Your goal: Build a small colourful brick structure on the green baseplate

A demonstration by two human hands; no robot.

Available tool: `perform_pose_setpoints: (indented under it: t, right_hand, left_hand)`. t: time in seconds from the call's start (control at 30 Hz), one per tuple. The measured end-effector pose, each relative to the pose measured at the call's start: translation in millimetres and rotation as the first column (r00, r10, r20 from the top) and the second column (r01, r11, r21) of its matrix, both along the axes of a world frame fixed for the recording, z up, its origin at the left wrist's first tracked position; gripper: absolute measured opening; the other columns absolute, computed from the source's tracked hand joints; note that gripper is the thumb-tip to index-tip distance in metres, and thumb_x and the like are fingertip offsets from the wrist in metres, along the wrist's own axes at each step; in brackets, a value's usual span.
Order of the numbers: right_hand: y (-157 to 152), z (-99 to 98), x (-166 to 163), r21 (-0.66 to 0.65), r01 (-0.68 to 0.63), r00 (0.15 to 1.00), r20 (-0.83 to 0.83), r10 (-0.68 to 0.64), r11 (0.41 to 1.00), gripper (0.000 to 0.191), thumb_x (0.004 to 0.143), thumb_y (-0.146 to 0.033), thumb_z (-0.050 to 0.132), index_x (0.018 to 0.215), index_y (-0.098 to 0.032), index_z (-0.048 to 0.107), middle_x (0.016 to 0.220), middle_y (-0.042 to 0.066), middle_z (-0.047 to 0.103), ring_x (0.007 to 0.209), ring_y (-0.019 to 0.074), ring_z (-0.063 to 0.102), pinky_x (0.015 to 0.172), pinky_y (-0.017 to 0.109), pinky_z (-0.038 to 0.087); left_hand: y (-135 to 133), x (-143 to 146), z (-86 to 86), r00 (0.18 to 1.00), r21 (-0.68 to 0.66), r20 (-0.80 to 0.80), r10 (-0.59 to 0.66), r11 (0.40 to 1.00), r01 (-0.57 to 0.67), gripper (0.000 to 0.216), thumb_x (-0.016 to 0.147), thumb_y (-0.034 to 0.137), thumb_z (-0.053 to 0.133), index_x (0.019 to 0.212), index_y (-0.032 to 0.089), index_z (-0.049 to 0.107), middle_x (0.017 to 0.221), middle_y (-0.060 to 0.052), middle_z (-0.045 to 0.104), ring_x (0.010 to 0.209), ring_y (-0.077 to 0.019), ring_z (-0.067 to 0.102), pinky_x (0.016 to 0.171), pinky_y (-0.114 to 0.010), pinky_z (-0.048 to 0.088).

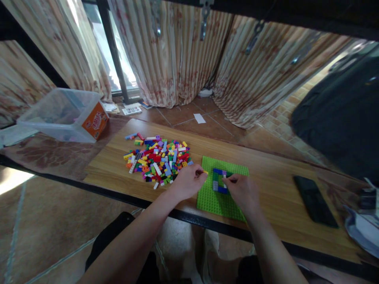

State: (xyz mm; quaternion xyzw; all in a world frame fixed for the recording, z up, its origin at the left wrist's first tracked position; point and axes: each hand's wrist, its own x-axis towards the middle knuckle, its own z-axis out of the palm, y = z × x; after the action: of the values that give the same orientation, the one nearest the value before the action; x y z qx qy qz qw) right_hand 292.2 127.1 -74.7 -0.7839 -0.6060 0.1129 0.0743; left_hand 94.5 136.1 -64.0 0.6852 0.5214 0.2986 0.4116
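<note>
My left hand [189,182] is closed in a pinch on a small yellow brick [205,172], just over the left side of the green baseplate [207,201]. A ring of mostly blue and green bricks [220,189], with a grey one at its left, is built on the plate. My right hand [242,191] is at the right side of this ring. Its thumb and fingers pinch a small white brick [224,180], which appears to touch the ring. The right part of the ring is hidden behind my fingers.
A pile of loose coloured bricks [160,157] spreads over the wooden table [112,165] left of the plate. A black phone [315,201] lies to the right. Beyond the table's left end stands a clear plastic box [65,126] with an orange label.
</note>
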Motion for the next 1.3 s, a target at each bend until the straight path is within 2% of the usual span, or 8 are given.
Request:
perform_pose_setpoints:
  t: [0.2,0.5,0.8,1.07,1.3]
  right_hand:
    - [-1.6,2.7,-4.8,-0.006,0.019,1.000,0.013,-0.019,1.000,0.029,0.086,-0.041,0.056,0.080,-0.023,0.077,0.080,0.009,0.075,0.074,0.0227,0.067,0.059,0.029,0.039]
    - [-5.8,6.9,-5.6,-0.028,0.001,0.991,0.136,0.003,1.000,0.039,0.091,-0.045,0.047,0.085,-0.022,0.078,0.081,0.012,0.075,0.076,0.0244,0.069,0.060,0.031,0.041]
    - [-4.4,6.9,-6.6,-0.044,0.020,0.992,0.128,-0.014,0.999,0.036,0.089,-0.044,0.049,0.086,-0.023,0.078,0.080,0.011,0.075,0.076,0.0243,0.069,0.059,0.030,0.040]
    - [-2.3,4.3,-7.8,-0.018,-0.012,0.995,0.104,0.014,1.000,0.032,0.088,-0.039,0.053,0.081,-0.021,0.078,0.081,0.011,0.075,0.077,0.0228,0.069,0.061,0.029,0.042]
    - [-0.6,0.9,-5.8,-0.048,-0.037,0.996,0.081,0.040,0.998,0.033,0.091,-0.036,0.050,0.077,-0.019,0.075,0.081,0.012,0.075,0.077,0.0229,0.068,0.061,0.029,0.039]
  left_hand:
    - [-0.7,-0.1,0.9,1.000,0.005,0.003,-0.001,1.000,0.001,0.020,0.087,0.026,0.051,0.076,0.014,0.064,0.068,-0.002,0.063,0.063,-0.0138,0.055,0.059,-0.025,0.039]
    - [-0.9,-0.4,0.8,1.000,0.000,-0.013,-0.002,1.000,0.002,0.019,0.087,0.026,0.051,0.076,0.015,0.063,0.068,-0.002,0.064,0.063,-0.0142,0.056,0.060,-0.026,0.041]
    - [-1.9,1.4,1.3,0.998,0.009,-0.058,-0.019,1.000,0.020,0.019,0.087,0.026,0.051,0.079,0.014,0.064,0.073,-0.004,0.067,0.067,-0.0155,0.059,0.064,-0.027,0.042]
    - [-3.3,3.3,-0.3,0.996,0.020,-0.085,-0.026,0.999,0.028,0.019,0.088,0.027,0.051,0.079,0.015,0.063,0.070,-0.003,0.065,0.063,-0.0142,0.057,0.060,-0.026,0.039]
    - [-1.7,0.8,-1.1,0.997,0.014,-0.076,-0.020,1.000,0.021,0.017,0.087,0.025,0.051,0.079,0.015,0.063,0.069,-0.002,0.064,0.064,-0.0146,0.058,0.060,-0.026,0.040]
